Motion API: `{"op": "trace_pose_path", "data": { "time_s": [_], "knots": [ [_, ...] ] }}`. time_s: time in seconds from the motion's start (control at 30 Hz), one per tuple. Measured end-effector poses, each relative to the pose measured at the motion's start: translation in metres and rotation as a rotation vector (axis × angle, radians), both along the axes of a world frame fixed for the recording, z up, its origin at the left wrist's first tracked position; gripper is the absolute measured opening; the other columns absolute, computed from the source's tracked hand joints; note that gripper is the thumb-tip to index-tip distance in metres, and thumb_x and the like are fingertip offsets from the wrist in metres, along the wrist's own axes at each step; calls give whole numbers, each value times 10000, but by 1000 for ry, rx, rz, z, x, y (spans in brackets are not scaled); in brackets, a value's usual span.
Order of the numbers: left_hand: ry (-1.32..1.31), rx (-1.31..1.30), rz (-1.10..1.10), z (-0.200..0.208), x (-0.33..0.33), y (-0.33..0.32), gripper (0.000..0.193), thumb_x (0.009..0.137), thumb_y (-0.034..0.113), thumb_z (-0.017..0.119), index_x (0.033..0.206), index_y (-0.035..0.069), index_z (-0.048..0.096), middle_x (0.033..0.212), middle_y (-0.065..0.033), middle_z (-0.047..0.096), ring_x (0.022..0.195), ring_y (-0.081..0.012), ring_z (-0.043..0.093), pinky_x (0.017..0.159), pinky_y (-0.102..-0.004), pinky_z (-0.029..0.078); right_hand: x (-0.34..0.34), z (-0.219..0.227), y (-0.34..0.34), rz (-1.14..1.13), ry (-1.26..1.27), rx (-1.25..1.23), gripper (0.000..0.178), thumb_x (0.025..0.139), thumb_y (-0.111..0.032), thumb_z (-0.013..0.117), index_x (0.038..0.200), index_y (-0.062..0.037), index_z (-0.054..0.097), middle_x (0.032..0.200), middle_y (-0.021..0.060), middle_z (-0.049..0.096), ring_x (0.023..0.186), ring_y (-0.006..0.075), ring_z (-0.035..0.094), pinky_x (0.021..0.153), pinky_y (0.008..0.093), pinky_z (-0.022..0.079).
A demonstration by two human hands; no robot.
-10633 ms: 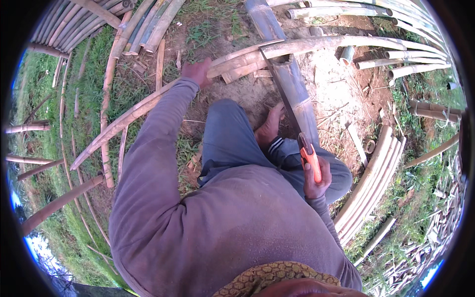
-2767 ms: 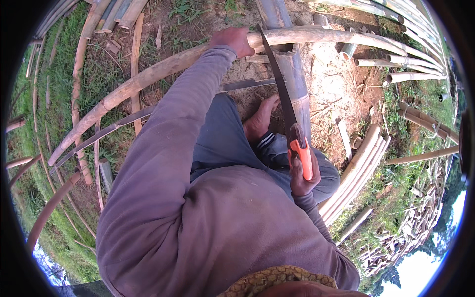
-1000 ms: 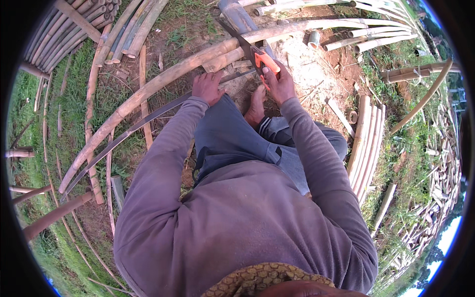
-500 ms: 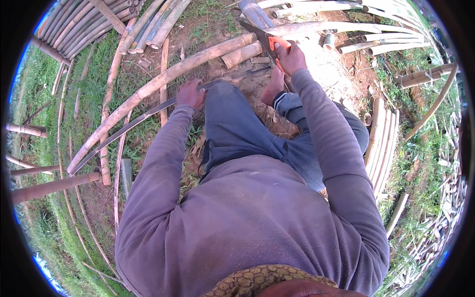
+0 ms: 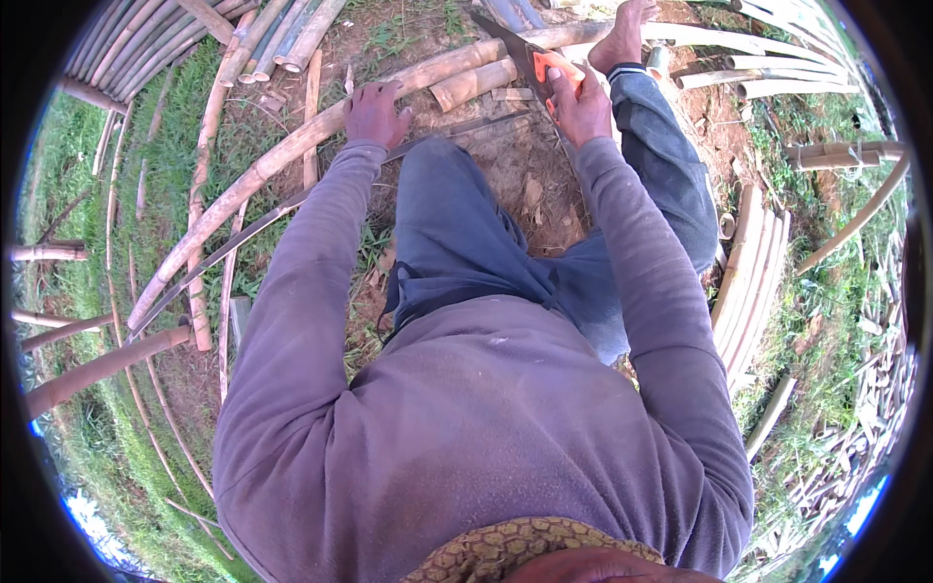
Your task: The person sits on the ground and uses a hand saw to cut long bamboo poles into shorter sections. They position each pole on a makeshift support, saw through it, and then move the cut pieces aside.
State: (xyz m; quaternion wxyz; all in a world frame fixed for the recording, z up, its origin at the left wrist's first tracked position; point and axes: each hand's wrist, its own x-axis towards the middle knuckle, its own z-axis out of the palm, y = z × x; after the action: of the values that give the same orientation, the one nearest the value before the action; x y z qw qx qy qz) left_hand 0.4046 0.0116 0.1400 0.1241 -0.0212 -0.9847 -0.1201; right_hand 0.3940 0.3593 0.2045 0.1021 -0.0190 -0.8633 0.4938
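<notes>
My right hand point(image 5: 583, 105) is closed round the orange handle of a handsaw point(image 5: 517, 51). Its dark blade points away to the upper left, crossing a long bamboo pole point(image 5: 255, 173). Whether the teeth touch the pole, I cannot tell. My left hand point(image 5: 377, 115) lies over that same pole, fingers bent across its top and thumb apart. A bare foot point(image 5: 622, 39) presses on or against the pole just right of the saw. Nearer my body than the pole runs a long thin dark strip point(image 5: 277, 212), partly hidden under my left wrist.
Short bamboo pieces point(image 5: 473, 84) lie beneath the pole on bare soil. Bamboo stacks point(image 5: 160, 39) are at the far left, with more cut lengths point(image 5: 768, 73) at the far right. Bundled pieces point(image 5: 750, 277) sit by my right leg. Upright-frame poles point(image 5: 107, 371) stick in from the left.
My left hand has moved from the dark strip up onto the bamboo pole. My right leg has stretched out, bringing the foot to the pole. The saw stays in my right hand.
</notes>
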Motion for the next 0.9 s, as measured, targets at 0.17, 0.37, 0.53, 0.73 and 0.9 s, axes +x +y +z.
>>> {"op": "trace_pose_path", "data": {
  "time_s": [0.17, 0.37, 0.53, 0.73, 0.9],
  "knots": [
    [-117, -135, 25, 20, -50, 20, 762, 856, 504, 831, 1509, 212, 568, 1478, -122, 585, 1432, -337, 485, 1189, -543, 379, -2, -14, 6, 61, -62, -129, 584, 1012, -398, 706, 1411, 21, 627, 1107, 189, 762, 970, 237, 742, 875, 369, 570],
    [-221, -177, -47, 13, -120, 77, 1022, 753, 667, 865, 1584, 222, 471, 1526, -137, 568, 1457, -353, 488, 1185, -567, 386, 3, -18, 18, 123, 46, -224, 402, 1090, -248, 672, 1378, 21, 594, 797, -7, 637, 631, 43, 563, 574, 228, 511],
    [-332, -63, -106, 16, -162, 118, 875, 767, 584, 877, 1461, 143, 576, 1426, -173, 651, 1363, -382, 600, 1115, -508, 499, -11, 27, -1, 67, -11, -64, 460, 1026, -349, 716, 1273, 37, 673, 924, 178, 766, 851, 265, 759, 787, 387, 575],
    [-547, 36, -120, -8, -192, 125, 651, 823, 454, 827, 1386, 175, 658, 1303, -120, 746, 1244, -349, 700, 1090, -528, 535, -2, 55, 10, 32, -68, 52, 395, 1012, -319, 753, 1160, 41, 687, 758, 170, 729, 748, 241, 760, 695, 365, 566],
    [-441, 55, -96, -7, -182, 121, 574, 838, 414, 795, 1340, 159, 681, 1254, -131, 762, 1183, -342, 726, 1049, -502, 564, 116, 69, 67, 12, -73, -113, 288, 1057, -189, 694, 1183, 64, 639, 977, 149, 766, 917, 172, 764, 786, 284, 590]
  ]
}}
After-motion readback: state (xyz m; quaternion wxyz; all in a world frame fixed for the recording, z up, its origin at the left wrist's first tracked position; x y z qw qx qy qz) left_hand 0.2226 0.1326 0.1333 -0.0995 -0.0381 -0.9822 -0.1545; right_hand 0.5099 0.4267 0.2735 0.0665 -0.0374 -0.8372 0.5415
